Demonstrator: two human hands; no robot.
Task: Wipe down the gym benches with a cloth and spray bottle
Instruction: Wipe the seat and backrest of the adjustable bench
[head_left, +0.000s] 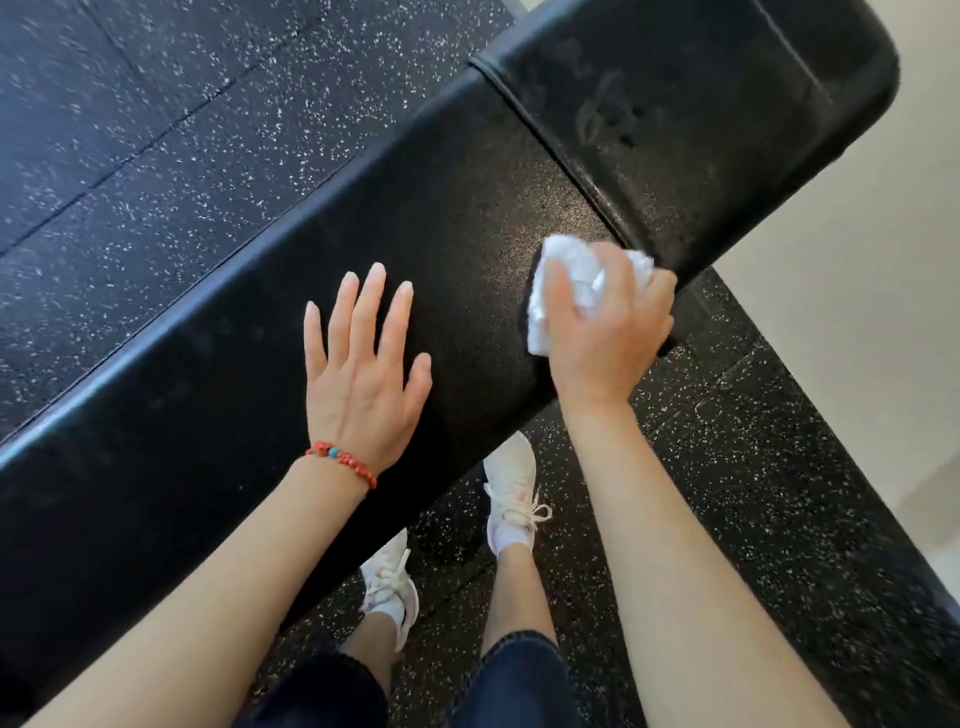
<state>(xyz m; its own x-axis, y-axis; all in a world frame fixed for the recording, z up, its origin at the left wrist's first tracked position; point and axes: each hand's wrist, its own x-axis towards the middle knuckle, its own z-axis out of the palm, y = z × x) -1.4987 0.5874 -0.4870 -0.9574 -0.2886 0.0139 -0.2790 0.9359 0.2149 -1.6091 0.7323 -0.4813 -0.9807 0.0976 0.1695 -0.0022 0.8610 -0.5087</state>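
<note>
A black padded bench (426, 249) is seen running from 7 o'clock to 1 o'clock, its two pads parted by a seam (550, 150) at about 1 o'clock. Speckled rubber flooring (156, 130) lies beyond its far edge and beneath its near edge, where two white trainers (511, 493) are planted. A pale wall (857, 286) closes the 3 o'clock side. The left hand (363, 374), a red bracelet (343, 462) at its wrist, is laid flat with fingers spread on the long pad. A bunched white cloth (582, 280) is grasped by the right hand (608, 332) and pressed against the pad beside the seam, near the bench's near edge.
</note>
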